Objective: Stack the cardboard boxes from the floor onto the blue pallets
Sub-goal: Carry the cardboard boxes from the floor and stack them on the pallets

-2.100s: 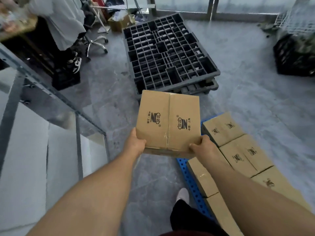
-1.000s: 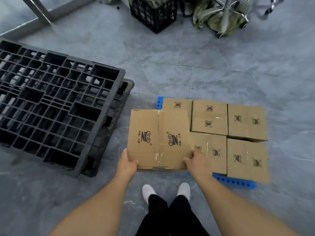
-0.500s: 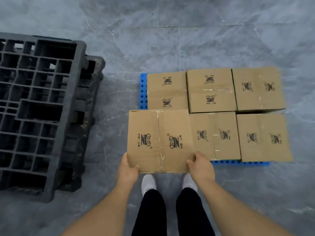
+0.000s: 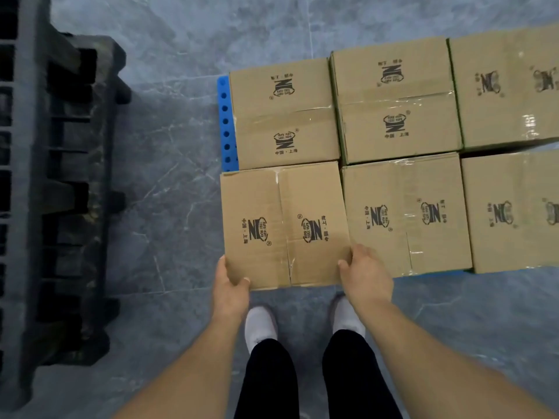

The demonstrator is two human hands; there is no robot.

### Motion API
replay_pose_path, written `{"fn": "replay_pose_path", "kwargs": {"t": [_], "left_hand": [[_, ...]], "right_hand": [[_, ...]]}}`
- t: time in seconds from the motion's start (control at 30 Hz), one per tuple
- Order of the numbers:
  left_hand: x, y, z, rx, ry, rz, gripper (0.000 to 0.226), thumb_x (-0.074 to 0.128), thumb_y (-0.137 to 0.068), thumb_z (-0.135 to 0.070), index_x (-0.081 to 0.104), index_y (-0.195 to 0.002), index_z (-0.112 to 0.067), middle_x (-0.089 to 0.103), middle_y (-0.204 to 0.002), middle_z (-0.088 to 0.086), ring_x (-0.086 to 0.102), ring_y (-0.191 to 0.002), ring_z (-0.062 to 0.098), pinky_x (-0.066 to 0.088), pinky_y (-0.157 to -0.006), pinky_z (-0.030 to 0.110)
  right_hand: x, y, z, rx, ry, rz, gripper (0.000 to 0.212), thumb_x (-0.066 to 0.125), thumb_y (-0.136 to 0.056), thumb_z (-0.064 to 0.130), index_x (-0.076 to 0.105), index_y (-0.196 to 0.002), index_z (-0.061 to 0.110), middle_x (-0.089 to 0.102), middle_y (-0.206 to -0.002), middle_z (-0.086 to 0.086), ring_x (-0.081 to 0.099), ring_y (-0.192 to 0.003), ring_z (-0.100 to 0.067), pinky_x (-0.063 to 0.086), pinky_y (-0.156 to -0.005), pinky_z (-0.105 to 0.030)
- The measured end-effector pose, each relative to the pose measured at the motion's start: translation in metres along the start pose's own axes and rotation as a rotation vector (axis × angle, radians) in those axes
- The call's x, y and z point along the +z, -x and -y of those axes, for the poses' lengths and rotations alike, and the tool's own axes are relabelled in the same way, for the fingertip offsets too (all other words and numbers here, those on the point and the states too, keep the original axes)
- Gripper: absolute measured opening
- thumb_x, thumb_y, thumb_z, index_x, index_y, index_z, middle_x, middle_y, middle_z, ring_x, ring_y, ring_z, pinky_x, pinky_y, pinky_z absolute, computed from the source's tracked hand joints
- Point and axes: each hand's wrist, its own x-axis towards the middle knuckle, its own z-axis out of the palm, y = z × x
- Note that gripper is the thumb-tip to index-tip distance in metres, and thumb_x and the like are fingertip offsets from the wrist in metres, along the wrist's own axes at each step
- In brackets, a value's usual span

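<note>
Gripping the held cardboard box (image 4: 284, 228) at its two near corners: left hand (image 4: 231, 287) wraps the near-left corner with thumb on the top face, right hand (image 4: 364, 272) clamps the near-right corner, thumb on top and fingers tucked along the side next to the neighbouring box (image 4: 406, 213). Box sits over the front-left slot of the blue pallet (image 4: 225, 125), its far edge against the rear-left box (image 4: 286, 113); can't tell whether it's fully seated or a hair above the deck. Five other boxes are in the layer, so this looks like the sixth closing it out. Handling judgement: light to moderate, since two hands carry it level from one edge only. Walls look stiff, taped centre seam on top looks slightly lifted, so don't press there. Plain kraft surface should give decent friction, no slip worry. Best hold is corners or bottom edges, where the board is strongest. Main risk: right fingers pinched against the neighbour as it drops in. Black plastic pallets (image 4: 57, 189) lie well apart to the left on the grey tile floor (image 4: 169, 164).
</note>
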Motion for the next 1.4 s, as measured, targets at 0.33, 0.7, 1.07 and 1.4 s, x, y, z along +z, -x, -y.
{"fn": "replay_pose_path", "kwargs": {"t": [0.33, 0.7, 1.07, 1.4], "left_hand": [[0.016, -0.032, 0.019, -0.013, -0.039, 0.004, 0.068, 0.049, -0.090, 0.000, 0.023, -0.146, -0.026, 0.043, -0.143, 0.002, 0.043, -0.128, 0.022, 0.033, -0.105, 0.034], [0.029, -0.032, 0.017, 0.025, -0.064, -0.016, 0.064, 0.051, -0.088, -0.001, 0.028, -0.144, -0.024, 0.051, -0.136, 0.006, 0.049, -0.120, 0.025, 0.035, -0.099, 0.029], [0.015, 0.012, -0.014, 0.045, -0.195, -0.020, 0.076, 0.051, -0.092, -0.013, 0.003, -0.150, -0.024, 0.015, -0.157, 0.002, 0.019, -0.143, 0.022, 0.021, -0.116, 0.042], [-0.032, 0.138, -0.084, 0.199, -0.244, 0.046, 0.071, 0.049, -0.093, -0.019, 0.007, -0.150, -0.023, 0.014, -0.157, 0.001, 0.016, -0.143, 0.021, 0.018, -0.115, 0.037]], "right_hand": [[0.028, -0.020, -0.002, -0.010, 0.028, -0.048, 0.026, 0.046, -0.093, 0.021, 0.049, -0.114, 0.007, 0.055, -0.112, -0.011, 0.053, -0.103, -0.029, 0.043, -0.073, -0.035], [0.027, -0.029, -0.008, 0.011, -0.044, -0.087, 0.032, 0.051, -0.090, 0.016, 0.042, -0.121, 0.010, 0.048, -0.117, -0.012, 0.049, -0.109, -0.030, 0.044, -0.083, -0.038], [-0.002, 0.002, -0.013, -0.039, -0.021, -0.068, 0.027, 0.051, -0.087, 0.013, 0.044, -0.113, 0.010, 0.049, -0.112, -0.010, 0.048, -0.101, -0.024, 0.038, -0.070, -0.029], [-0.109, 0.102, -0.013, -0.151, 0.056, -0.074, 0.024, 0.049, -0.091, 0.020, 0.045, -0.114, 0.014, 0.048, -0.113, -0.006, 0.047, -0.099, -0.019, 0.036, -0.066, -0.026]]}}
